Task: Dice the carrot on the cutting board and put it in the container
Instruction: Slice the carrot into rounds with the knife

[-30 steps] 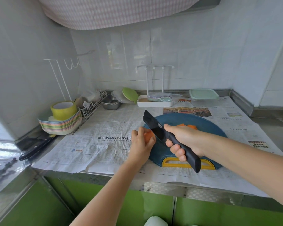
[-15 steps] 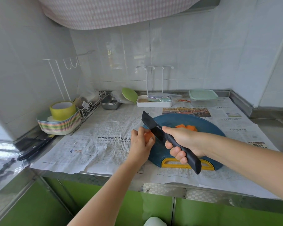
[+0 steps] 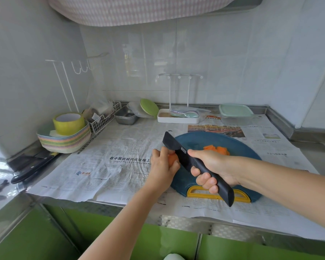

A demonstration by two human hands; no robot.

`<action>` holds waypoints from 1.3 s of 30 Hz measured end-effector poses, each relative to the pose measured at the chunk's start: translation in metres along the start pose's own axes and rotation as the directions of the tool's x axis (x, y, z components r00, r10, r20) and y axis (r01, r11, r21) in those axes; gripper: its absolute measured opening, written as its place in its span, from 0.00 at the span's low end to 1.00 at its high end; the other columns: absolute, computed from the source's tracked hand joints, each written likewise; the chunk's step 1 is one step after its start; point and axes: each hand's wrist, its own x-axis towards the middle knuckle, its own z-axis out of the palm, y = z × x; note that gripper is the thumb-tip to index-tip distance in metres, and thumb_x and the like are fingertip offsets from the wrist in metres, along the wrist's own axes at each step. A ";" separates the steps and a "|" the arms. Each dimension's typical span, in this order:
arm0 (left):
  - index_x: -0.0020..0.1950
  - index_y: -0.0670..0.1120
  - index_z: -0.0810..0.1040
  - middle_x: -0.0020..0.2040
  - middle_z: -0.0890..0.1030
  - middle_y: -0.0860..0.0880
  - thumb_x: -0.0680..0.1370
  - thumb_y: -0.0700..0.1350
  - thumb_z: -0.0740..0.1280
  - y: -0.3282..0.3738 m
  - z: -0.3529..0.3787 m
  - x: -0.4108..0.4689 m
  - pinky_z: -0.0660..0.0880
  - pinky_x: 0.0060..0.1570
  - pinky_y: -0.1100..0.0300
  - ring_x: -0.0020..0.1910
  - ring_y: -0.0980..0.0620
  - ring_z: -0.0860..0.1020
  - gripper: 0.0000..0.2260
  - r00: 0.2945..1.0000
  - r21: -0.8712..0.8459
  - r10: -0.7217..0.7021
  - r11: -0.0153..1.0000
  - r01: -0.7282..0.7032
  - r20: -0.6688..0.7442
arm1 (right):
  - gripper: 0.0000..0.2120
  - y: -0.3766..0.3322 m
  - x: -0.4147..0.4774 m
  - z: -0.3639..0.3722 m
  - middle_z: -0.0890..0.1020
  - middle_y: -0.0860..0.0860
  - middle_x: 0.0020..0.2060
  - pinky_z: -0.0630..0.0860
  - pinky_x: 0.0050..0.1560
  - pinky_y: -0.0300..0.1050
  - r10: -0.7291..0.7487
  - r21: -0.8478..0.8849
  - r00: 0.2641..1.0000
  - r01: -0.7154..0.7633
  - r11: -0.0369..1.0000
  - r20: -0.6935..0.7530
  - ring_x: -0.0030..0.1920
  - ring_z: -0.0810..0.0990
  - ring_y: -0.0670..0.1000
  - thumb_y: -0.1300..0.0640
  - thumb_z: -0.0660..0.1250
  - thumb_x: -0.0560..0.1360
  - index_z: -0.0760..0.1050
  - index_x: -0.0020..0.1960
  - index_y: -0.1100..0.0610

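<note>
head view. i read clock positions with 12 toward the tiled back wall and the blue cutting board (image 3: 195, 140) at the centre of the dial.

the left hand (image 3: 162, 167) sits at the board's 9 o'clock edge, its fingers curled round an orange carrot piece (image 3: 172, 159). only a small part of the piece shows between the fingers. the right hand (image 3: 213, 165) is at 6 o'clock, wrapped tightly round the handle of a black knife (image 3: 176, 147). the blade points toward 10 o'clock and lies just beside the held piece. i cannot tell whether its edge has entered the carrot.

a small heap of cut carrot (image 3: 217, 149) lies on the board near its centre, partly hidden by the right hand. the container (image 3: 235, 112), clear with a pale green lid on it, stands at 1 o'clock by the back wall, well apart from both hands.

newspaper (image 3: 120, 156) covers the counter under the board. at 9 o'clock a roll of yellow-green tape (image 3: 68, 121) rests on a stack of pastel plates (image 3: 64, 142), and a second knife (image 3: 34, 167) lies near it at 8 o'clock. at 11 o'clock stand a wire basket (image 3: 103, 120) and steel trays (image 3: 126, 117). a white peg rack (image 3: 178, 118) stands at 12 o'clock.
</note>
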 end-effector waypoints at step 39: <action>0.62 0.45 0.67 0.52 0.64 0.47 0.79 0.43 0.61 0.001 -0.012 0.010 0.64 0.49 0.61 0.53 0.49 0.67 0.13 0.996 -0.112 -0.067 0.991 0.074 0.065 | 0.29 0.000 0.022 0.019 0.63 0.50 0.21 0.63 0.21 0.35 -0.007 0.014 0.999 0.007 1.000 -0.044 0.18 0.61 0.48 0.32 0.49 0.79 0.64 0.34 0.55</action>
